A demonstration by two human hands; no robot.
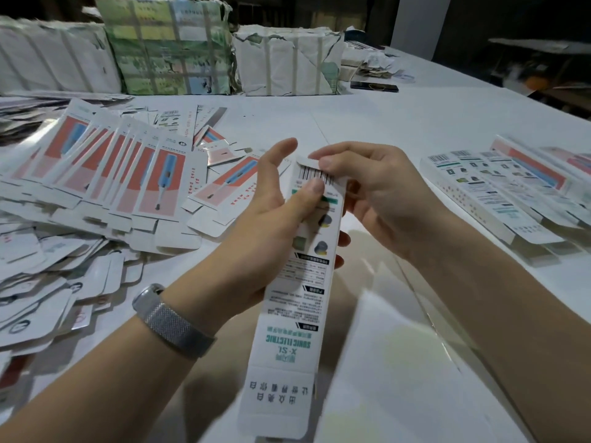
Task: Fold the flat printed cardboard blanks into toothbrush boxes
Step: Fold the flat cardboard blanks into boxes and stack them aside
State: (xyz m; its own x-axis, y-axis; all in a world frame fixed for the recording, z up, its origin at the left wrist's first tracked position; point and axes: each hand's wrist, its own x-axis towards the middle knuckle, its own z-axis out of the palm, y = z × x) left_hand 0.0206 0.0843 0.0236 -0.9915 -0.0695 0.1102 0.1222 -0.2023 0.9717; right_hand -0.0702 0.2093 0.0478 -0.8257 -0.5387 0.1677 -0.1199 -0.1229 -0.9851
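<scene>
— Above the bench [399,129], in the head view, where is the box?

— Held up in both hands, between the loose blanks and the finished ones. The box [295,302] is a long white carton with its printed back panel toward the camera and its near flap hanging open toward the person. The left hand [265,225] grips it around the middle, thumb pressed on the panel just under the barcode, the other fingers curled behind. The right hand [371,190] pinches the far end flap with its fingers [326,161], bent over the top edge.

— What could go wrong from here?

— I'd judge the far flap is being tucked, so the risk is there: push it in off its crease and the thin card buckles or the tab catches on the side wall. A hard squeeze from the left thumb could flatten the tube and leave the flap no room to enter.

— Anything around it?

— The pile of flat blanks [105,174] sprawls at the left, overlapping loosely — a careless elbow could send them sliding. The folded boxes [499,193] lie in a row at the right, well apart. Wrapped bundles [172,46] stand at the back.
</scene>
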